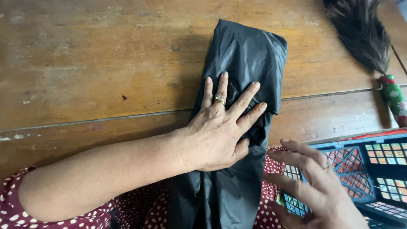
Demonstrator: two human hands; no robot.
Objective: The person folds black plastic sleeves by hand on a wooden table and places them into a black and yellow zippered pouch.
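A folded black plastic bag (pixel 246 55) lies lengthwise on the wooden table (pixel 93 63), its near end hanging over the table's front edge. My left hand (pixel 220 127) lies flat on the middle of the bag, fingers spread, a gold ring on one finger. My right hand (pixel 313 186) hovers at the lower right with fingers apart, holding nothing, just right of the bag and above a blue plastic crate (pixel 373 165).
A dark feather duster (pixel 364 34) with a red and green patterned handle (pixel 394 99) lies at the table's far right. The blue crate with red trim sits below the table edge at the lower right. My red polka-dot clothing (pixel 135 208) shows along the bottom.
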